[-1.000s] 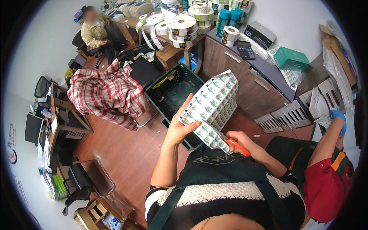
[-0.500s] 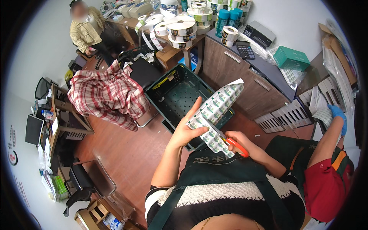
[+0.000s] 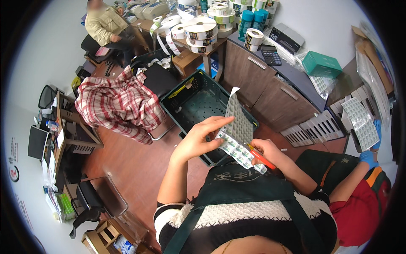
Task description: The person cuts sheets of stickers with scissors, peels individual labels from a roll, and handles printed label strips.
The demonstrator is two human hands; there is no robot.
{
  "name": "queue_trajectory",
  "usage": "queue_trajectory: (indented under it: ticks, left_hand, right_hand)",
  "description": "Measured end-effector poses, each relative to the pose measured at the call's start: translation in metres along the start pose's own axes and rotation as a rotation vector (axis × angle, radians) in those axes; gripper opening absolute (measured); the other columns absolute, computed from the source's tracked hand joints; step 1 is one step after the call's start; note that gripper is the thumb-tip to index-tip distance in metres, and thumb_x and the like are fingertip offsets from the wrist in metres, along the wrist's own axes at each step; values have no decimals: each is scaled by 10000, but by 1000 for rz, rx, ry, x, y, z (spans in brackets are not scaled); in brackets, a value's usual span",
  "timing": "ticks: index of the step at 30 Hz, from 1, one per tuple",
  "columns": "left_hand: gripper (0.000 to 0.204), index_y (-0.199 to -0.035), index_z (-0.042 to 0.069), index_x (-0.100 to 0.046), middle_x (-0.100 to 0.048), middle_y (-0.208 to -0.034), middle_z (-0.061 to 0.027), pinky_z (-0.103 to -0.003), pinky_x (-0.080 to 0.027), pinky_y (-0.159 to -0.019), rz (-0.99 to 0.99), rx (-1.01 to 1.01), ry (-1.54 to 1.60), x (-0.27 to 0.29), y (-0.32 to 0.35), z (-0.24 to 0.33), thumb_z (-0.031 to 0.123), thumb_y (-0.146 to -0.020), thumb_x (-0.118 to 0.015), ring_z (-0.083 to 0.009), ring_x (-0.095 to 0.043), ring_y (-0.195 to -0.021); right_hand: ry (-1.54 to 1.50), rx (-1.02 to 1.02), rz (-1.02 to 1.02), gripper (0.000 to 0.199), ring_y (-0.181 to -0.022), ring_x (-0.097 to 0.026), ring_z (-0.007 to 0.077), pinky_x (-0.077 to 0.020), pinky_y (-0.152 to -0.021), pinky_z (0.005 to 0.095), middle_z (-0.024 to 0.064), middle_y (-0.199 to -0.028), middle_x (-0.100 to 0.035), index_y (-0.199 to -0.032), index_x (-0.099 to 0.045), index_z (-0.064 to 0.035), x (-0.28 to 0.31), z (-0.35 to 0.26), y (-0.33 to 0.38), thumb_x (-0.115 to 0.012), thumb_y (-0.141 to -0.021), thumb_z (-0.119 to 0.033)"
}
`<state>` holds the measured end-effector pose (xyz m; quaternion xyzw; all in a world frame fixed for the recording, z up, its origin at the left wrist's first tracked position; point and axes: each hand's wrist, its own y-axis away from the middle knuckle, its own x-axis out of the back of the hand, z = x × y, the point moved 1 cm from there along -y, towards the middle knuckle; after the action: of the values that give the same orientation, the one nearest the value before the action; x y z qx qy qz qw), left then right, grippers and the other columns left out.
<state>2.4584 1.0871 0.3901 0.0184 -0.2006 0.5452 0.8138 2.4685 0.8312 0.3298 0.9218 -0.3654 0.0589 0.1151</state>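
My left hand (image 3: 198,137) holds a white sheet of small green-printed labels (image 3: 237,127) by its lower left edge, thumb and fingers pinching it. The sheet is folded, its upper part standing up with the grey backing toward me and its lower strip running down to the right. My right hand (image 3: 264,153) grips a tool with a red handle (image 3: 262,158) and touches the sheet's lower right part. Both hands are held above my dark green apron, just in front of a dark green plastic crate (image 3: 198,106) on the floor.
A chair draped with a red plaid cloth (image 3: 118,103) stands to the left. Brown cabinets (image 3: 270,95) at the back carry label rolls, a calculator and a teal box (image 3: 321,63). A co-worker in blue gloves (image 3: 368,158) sits at my right with label sheets. Another person sits far back left.
The label sheet has folded and turned edge-on, its upper half swung upright. My left hand shifted to pinch its lower left edge. My right hand stays at the sheet with the red tool.
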Motion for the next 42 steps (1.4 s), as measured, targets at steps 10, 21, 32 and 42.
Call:
queue_trajectory:
  ticks: [10, 21, 32, 42]
  left_hand:
    - [533, -1160, 91, -528, -544, -1025, -76, -244, -401, -598, -227, 2, 87, -11, -27, -4, 8, -639, -607, -128, -449, -647]
    - [538, -1153, 40, -528, -498, -949, 33, -168, -321, -558, -154, 308, 141, -49, -70, -82, -89, -638, -613, -33, -374, -662]
    - [428, -1090, 52, -559, -538, -929, -4, -177, -365, -547, -87, 442, 31, -93, -140, -78, -74, -680, -560, -51, -421, -603]
    - [418, -1064, -13, -566, -550, -1063, -76, -176, -395, -736, -99, 463, 141, -110, -181, -79, -143, -671, -510, -104, -526, -932]
  right_hand:
    - [-128, -48, -103, 552, -593, -422, 43, -369, -515, 226, 26, -640, -496, -803, -495, 7, 11, 18, 7, -770, -593, -424]
    - [-704, -115, 303, 90, -535, -533, 87, -421, -487, 206, 48, -652, -571, -776, -532, -20, 160, 85, -34, -602, -765, -76]
    - [832, -687, 853, 304, -861, -595, 280, -472, -760, 365, 152, -944, -610, -896, -624, -43, 416, 214, -87, -675, -660, -227]
    - [152, -123, 472, 583, -1064, -489, 226, -401, -881, 342, 131, -1171, -502, -1150, -497, -44, 396, 210, -137, -652, -715, -399]
